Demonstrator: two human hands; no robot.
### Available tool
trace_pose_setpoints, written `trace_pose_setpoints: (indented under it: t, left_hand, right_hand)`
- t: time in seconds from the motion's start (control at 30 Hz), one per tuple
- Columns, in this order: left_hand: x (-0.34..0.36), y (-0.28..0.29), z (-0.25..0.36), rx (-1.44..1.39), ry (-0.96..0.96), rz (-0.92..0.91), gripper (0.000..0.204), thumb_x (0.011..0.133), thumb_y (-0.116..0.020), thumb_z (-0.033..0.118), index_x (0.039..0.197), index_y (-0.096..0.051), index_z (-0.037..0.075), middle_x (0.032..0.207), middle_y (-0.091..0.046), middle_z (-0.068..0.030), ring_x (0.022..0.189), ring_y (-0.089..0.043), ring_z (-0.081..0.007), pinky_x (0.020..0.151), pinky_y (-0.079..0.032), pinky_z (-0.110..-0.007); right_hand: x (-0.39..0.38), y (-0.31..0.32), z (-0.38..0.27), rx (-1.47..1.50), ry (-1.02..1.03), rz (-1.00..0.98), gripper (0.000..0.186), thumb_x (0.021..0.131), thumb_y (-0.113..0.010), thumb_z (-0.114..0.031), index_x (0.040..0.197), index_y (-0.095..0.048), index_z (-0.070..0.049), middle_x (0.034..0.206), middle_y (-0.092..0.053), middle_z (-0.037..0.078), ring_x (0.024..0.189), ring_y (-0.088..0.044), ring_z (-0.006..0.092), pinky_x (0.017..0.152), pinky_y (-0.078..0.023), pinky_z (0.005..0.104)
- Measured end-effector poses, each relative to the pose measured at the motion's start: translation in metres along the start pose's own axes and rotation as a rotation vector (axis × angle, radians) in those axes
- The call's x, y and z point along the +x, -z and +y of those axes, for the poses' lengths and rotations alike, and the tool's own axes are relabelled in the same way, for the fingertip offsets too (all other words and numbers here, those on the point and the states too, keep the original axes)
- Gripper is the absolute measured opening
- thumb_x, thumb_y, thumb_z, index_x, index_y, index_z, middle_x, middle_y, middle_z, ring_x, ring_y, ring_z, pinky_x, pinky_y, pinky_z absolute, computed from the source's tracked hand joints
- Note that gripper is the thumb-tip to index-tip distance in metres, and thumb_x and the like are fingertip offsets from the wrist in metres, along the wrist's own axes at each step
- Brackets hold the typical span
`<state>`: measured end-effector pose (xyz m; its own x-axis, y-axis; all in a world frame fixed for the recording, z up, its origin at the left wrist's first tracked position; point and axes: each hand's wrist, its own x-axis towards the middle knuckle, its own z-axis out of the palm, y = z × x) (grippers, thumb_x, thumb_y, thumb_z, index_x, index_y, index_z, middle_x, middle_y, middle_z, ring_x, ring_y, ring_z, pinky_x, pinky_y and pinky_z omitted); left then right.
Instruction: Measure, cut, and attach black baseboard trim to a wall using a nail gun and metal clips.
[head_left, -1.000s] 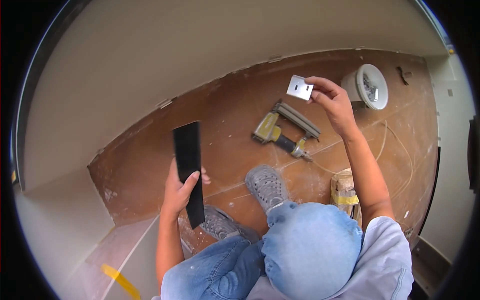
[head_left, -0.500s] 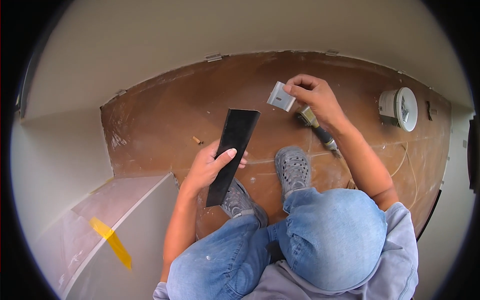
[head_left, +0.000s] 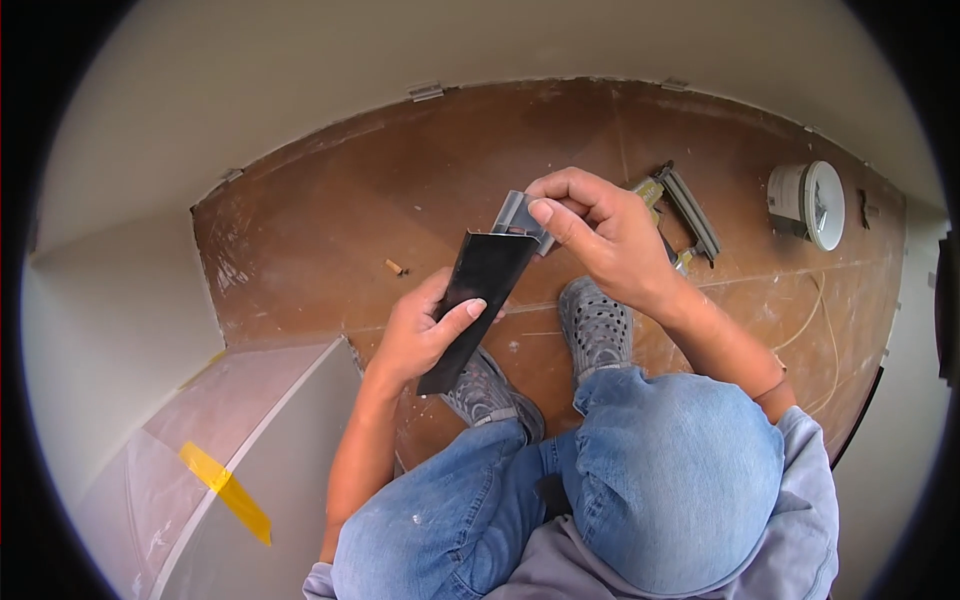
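A short black strip of skirting profile (head_left: pixel 481 295) lies slantwise in my left hand (head_left: pixel 428 325), its thumb across the dark face and its fingers behind. My right hand (head_left: pixel 600 232) pinches a small grey metal clip (head_left: pixel 513 210) between thumb and fingers. The clip sits against the far end of the black strip, partly behind its edge; whether the two are hooked together I cannot tell. Beyond my right hand lies a nail gun (head_left: pixel 688 213) on the brown floor (head_left: pixel 370 215), partly covered by that hand.
At the right stands a white bucket (head_left: pixel 825 206) with things inside. A thin pale hose (head_left: pixel 822 340) curls below it. Several clips like the metal clip (head_left: pixel 425 92) line the foot of the far wall. Left is a low partition (head_left: pixel 270 430) with yellow tape (head_left: pixel 230 492).
My right hand has brought the clip left and down onto the far end of the black strip. More of the nail gun now shows. The left hand has hardly moved.
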<state>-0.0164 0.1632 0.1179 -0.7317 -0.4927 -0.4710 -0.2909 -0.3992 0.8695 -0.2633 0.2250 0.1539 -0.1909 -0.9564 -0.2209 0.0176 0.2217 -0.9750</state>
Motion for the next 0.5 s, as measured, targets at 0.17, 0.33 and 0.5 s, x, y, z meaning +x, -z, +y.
trace_pose_setpoints:
  t: [0.17, 0.33, 0.5]
  left_hand:
    - [0.002, 0.003, -0.001, 0.045, -0.018, -0.016, 0.04, 0.097, -0.066, 0.018, 0.128, -0.055, -0.005, 0.103, -0.071, -0.0156, 0.095, -0.069, -0.0206, 0.087, -0.056, -0.034]
    - [0.003, 0.0, -0.006, 0.086, -0.019, 0.009, 0.042, 0.097, -0.065, 0.017, 0.131, -0.052, -0.005, 0.106, -0.071, -0.0152, 0.093, -0.069, -0.0198, 0.087, -0.056, -0.034]
    - [0.007, -0.013, -0.002, 0.154, -0.06, 0.124, 0.043, 0.097, -0.065, 0.021, 0.131, -0.052, -0.002, 0.108, -0.068, -0.0121, 0.098, -0.066, -0.0177, 0.088, -0.052, -0.031]
  right_hand:
    - [0.007, -0.007, 0.001, -0.01, 0.021, -0.011, 0.023, 0.1, -0.062, -0.019, 0.108, -0.066, 0.002, 0.086, -0.068, 0.003, 0.079, -0.06, 0.0058, 0.071, -0.049, 0.0249]
    - [0.008, -0.012, 0.002, -0.005, 0.045, 0.007, 0.022, 0.1, -0.061, -0.019, 0.108, -0.067, 0.002, 0.089, -0.069, 0.003, 0.083, -0.061, 0.0066, 0.074, -0.05, 0.0254]
    - [0.003, -0.018, 0.007, 0.069, 0.043, 0.083, 0.023, 0.101, -0.061, -0.019, 0.111, -0.066, 0.001, 0.093, -0.07, 0.004, 0.084, -0.062, 0.0074, 0.077, -0.051, 0.0256]
